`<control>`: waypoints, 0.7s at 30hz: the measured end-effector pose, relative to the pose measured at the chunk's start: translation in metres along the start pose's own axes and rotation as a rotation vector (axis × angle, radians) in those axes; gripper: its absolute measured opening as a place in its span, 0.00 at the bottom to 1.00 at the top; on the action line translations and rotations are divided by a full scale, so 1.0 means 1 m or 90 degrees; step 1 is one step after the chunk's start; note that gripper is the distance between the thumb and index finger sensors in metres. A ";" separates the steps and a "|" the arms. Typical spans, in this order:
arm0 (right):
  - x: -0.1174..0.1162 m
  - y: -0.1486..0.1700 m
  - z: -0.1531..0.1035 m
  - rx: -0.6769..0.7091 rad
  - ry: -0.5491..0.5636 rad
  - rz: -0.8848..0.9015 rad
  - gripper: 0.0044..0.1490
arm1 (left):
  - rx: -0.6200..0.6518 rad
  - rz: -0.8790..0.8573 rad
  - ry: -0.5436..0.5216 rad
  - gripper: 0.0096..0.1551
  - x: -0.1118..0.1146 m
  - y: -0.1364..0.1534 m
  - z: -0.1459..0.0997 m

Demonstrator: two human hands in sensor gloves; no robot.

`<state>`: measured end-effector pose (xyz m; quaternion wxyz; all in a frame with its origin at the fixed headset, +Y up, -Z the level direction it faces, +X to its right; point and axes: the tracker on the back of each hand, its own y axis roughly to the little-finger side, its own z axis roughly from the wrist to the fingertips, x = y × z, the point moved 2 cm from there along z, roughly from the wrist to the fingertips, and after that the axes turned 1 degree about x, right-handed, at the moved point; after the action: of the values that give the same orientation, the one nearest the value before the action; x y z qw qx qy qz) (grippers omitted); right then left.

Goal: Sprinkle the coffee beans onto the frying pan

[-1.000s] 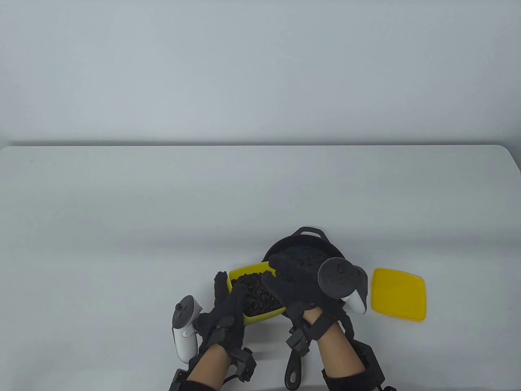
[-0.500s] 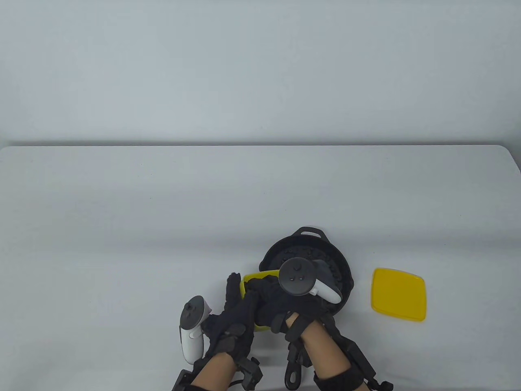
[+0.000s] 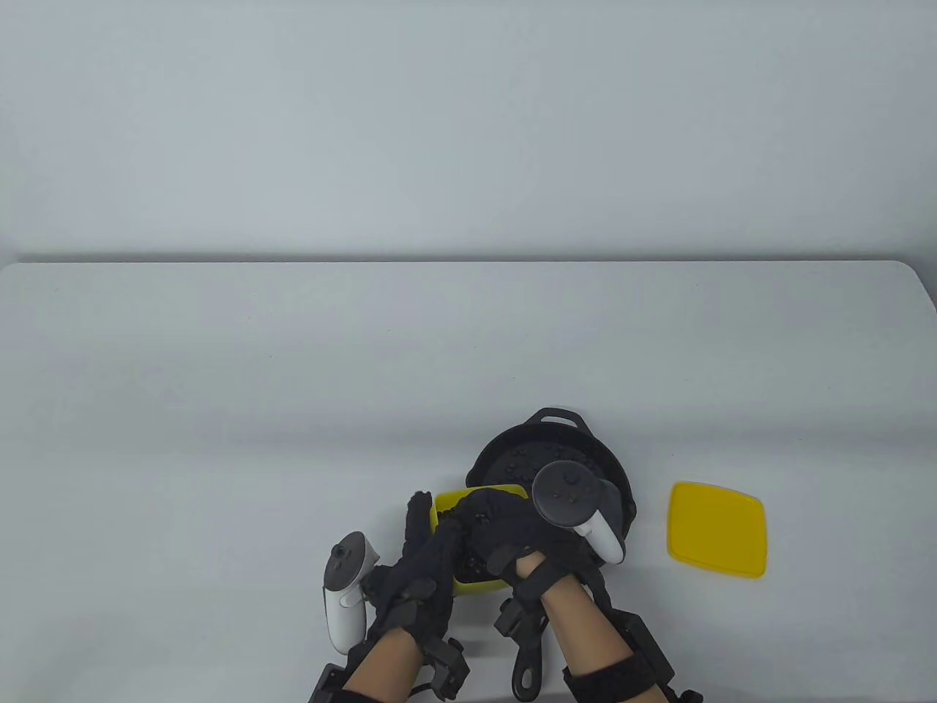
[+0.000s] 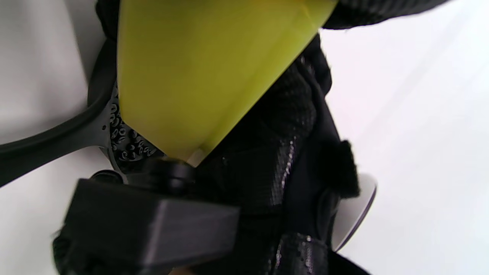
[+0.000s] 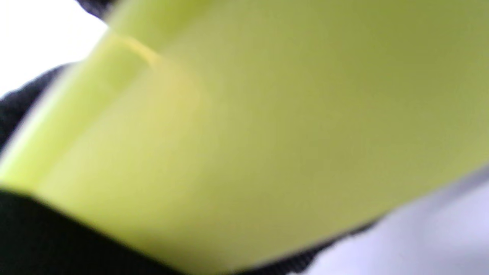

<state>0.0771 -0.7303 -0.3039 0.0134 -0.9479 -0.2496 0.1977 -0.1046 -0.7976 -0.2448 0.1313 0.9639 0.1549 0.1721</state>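
A yellow container (image 3: 448,504) of coffee beans (image 3: 471,564) stands at the near edge, just left of the black frying pan (image 3: 505,444). My left hand (image 3: 428,538) grips the container's left wall. My right hand (image 3: 489,521) is over the container with its fingers curled down into the beans; the fingertips are hidden. Beans (image 3: 528,461) lie scattered in the pan. In the left wrist view the container's wall (image 4: 198,76) fills the top, with the pan and beans (image 4: 124,143) behind it. The right wrist view shows only the blurred yellow wall (image 5: 267,133).
The yellow lid (image 3: 717,529) lies flat to the right of the pan. The pan's long handle (image 3: 528,663) points toward the near edge between my wrists. The table (image 3: 293,403) stretches away behind and to the left.
My right hand moved left from the pan's edge into the container and curled its fingers in the beans, then shifted slightly right. The left hand and container shifted slightly right.
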 end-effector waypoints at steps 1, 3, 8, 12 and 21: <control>0.002 0.002 -0.001 -0.002 0.013 0.016 0.20 | -0.005 -0.005 -0.002 0.50 -0.001 0.001 0.000; 0.008 0.006 -0.002 -0.006 0.035 0.054 0.20 | -0.014 -0.021 -0.004 0.50 -0.002 0.004 0.001; 0.018 0.011 -0.004 -0.006 0.065 0.117 0.20 | -0.028 -0.048 -0.001 0.50 -0.003 0.008 0.003; 0.033 0.018 -0.007 -0.005 0.098 0.187 0.20 | -0.021 -0.043 -0.012 0.50 -0.007 0.007 0.003; 0.084 0.057 -0.024 -0.082 0.210 0.186 0.20 | 0.016 -0.044 -0.068 0.50 -0.024 -0.003 -0.001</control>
<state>0.1803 -0.7385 -0.3202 -0.0355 -0.9923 -0.1166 0.0234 -0.1271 -0.8030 -0.2519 0.1333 0.9673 0.1831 0.1139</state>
